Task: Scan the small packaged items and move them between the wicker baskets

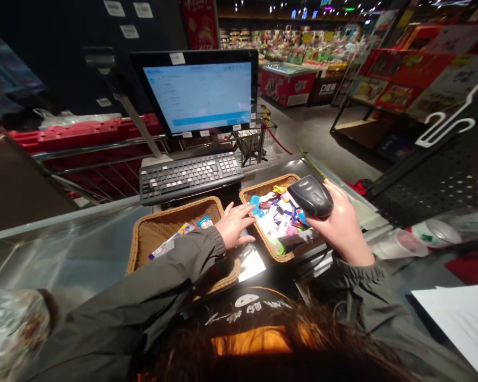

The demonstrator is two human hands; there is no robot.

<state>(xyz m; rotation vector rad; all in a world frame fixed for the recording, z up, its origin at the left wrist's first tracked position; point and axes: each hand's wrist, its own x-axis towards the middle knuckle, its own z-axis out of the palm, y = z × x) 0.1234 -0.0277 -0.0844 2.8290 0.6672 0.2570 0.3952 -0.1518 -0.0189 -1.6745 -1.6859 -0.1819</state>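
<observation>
My right hand [342, 225] is closed around a black handheld barcode scanner [310, 196], held over the right wicker basket [263, 188], which is full of small colourful packets [281, 217]. My left hand [234, 225] lies with fingers spread between the two baskets, its fingertips reaching toward the packets at the right basket's near-left edge. The left wicker basket [159, 228] holds only a few packets at its far side. Both arms wear dark grey sleeves.
A grey keyboard [189, 175] and a lit monitor [201, 95] stand behind the baskets on a steel checkout counter [83, 249]. A plastic cup [398, 245] lies on its side at right, white paper [462, 318] near the right corner. Shop aisles stretch beyond.
</observation>
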